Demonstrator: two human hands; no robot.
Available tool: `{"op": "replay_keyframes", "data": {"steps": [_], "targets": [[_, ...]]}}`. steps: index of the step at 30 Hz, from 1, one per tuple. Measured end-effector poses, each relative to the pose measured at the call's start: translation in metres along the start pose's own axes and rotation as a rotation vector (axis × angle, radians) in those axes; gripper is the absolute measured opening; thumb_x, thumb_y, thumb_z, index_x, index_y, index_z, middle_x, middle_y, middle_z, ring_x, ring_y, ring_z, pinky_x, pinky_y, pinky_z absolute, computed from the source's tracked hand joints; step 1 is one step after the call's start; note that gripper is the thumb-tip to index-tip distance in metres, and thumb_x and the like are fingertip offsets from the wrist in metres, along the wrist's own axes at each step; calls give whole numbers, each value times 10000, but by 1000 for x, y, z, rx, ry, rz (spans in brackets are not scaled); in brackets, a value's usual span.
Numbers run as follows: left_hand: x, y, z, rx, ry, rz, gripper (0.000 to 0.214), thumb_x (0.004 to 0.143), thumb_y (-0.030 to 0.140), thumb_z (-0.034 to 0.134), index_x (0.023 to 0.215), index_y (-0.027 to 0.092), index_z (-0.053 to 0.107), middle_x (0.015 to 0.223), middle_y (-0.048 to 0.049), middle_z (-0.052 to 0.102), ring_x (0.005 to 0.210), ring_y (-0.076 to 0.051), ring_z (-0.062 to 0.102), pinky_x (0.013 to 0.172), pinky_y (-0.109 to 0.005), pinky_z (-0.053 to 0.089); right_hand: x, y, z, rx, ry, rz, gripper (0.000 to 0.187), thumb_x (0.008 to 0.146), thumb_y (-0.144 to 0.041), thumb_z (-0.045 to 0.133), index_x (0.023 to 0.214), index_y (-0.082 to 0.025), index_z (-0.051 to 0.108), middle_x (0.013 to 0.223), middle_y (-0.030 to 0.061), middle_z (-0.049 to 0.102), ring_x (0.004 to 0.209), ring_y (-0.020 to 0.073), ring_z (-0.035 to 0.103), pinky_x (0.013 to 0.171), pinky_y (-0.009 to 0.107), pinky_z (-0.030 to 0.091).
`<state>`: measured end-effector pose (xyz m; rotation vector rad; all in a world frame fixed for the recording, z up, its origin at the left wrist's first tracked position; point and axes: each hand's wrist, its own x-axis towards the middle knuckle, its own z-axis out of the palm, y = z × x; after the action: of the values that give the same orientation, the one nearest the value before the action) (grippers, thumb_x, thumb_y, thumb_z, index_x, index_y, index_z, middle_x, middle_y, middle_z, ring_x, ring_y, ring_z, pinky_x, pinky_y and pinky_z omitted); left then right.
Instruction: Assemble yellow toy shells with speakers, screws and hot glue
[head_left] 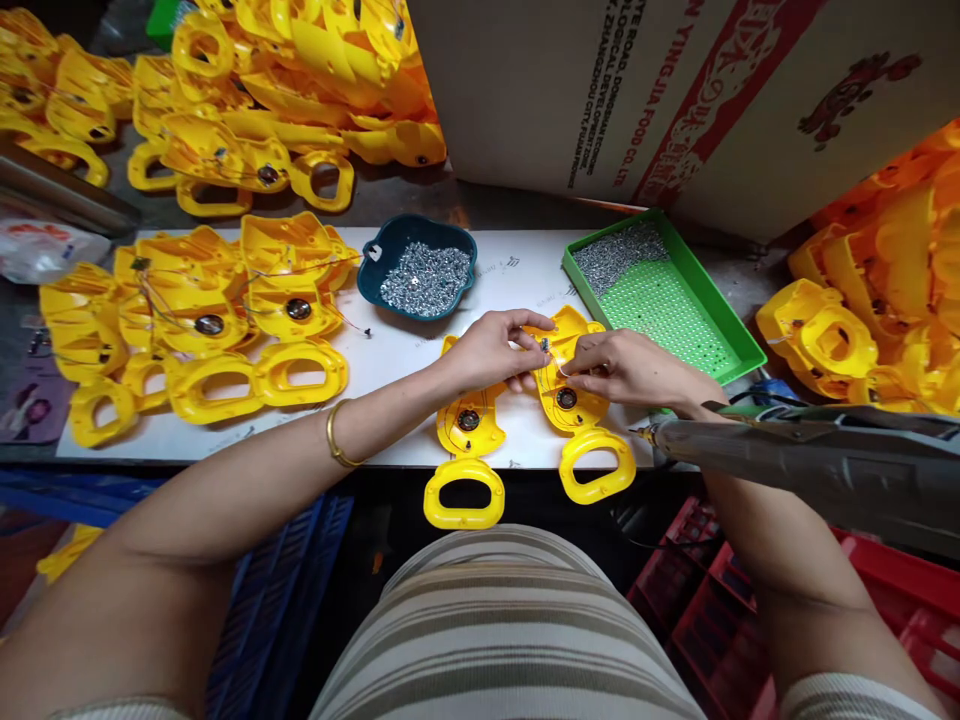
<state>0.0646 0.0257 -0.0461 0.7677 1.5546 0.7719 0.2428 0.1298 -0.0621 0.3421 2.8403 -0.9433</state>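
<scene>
Near the middle of the frame, your left hand (496, 350) and right hand (626, 366) sit close together but apart over a yellow shell (589, 412), which lies open on the white board (390, 390). Your right fingertips are pinched on a thin wire (562, 370); your left fingers are at the shell's left edge, though you cannot tell from here whether they grip anything. Left of it, partly under your left hand, lies a second shell (446, 428). Above your hands stand a dark blue bowl (366, 283) and, to its right, a green tray (724, 335), both holding small silvery pieces (427, 278). At lower right, a dark tool (810, 455) crosses above your right forearm.
</scene>
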Motion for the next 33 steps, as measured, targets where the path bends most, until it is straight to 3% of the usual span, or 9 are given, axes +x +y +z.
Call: {"op": "replay_keyframes", "data": {"steps": [7,11,17,19,21,23,25,29,33], "targets": [[-2,3,4,9,-61,-24,452,837,76,680,1264,117,539,744,-27,670,465,-90,628,458,-192,471,7,-8,-1,120,-30,-95,264,937,-270,477,961,-188,727,931,72,726,775,155,613,679,280,405],[0,2,6,-64,-36,-45,450,842,37,643,1268,128,532,743,-24,690,462,-88,626,461,-186,464,9,-11,2,166,1,-1,241,909,-325,546,883,-195,747,842,49,741,683,143,611,635,271,393],[5,1,5,-24,-21,-47,413,830,27,634,1228,119,572,596,31,603,392,-67,538,433,-184,385,4,-16,4,259,-37,-71,283,907,-305,527,1094,-194,707,1024,61,740,795,158,641,702,277,434],[6,2,4,38,-17,-43,454,815,20,636,1249,134,565,597,39,587,378,-67,518,439,-194,374,2,-14,2,281,48,2,289,897,-310,525,1060,-178,723,893,47,748,678,136,610,636,269,419],[5,2,4,101,-16,-29,507,808,31,637,1288,156,536,618,41,584,376,-72,520,452,-201,379,3,-10,0,301,247,115,286,883,-312,530,993,-158,744,776,39,734,595,121,568,584,266,391],[5,0,3,170,-17,19,549,811,56,627,1330,182,498,657,39,591,384,-71,522,472,-203,394,8,-6,-1,304,395,186,276,869,-306,542,956,-149,752,774,44,734,604,123,566,585,269,383],[6,-2,2,269,-7,114,574,809,71,609,1353,193,474,727,22,614,447,-76,549,519,-207,421,14,-4,1,301,374,181,251,850,-300,572,953,-160,754,816,44,743,642,129,581,610,271,386],[8,-5,-3,508,-28,343,598,775,70,573,1352,182,462,921,-30,668,796,-147,638,709,-236,468,25,-5,7,374,331,140,209,829,-294,607,914,-172,754,865,44,748,705,137,610,654,268,400],[5,-3,-3,648,-46,346,636,792,142,547,1406,182,387,917,-35,683,820,-168,637,712,-267,466,26,-5,9,429,343,207,210,815,-318,614,804,-147,736,729,37,707,637,121,558,608,263,378]]}}
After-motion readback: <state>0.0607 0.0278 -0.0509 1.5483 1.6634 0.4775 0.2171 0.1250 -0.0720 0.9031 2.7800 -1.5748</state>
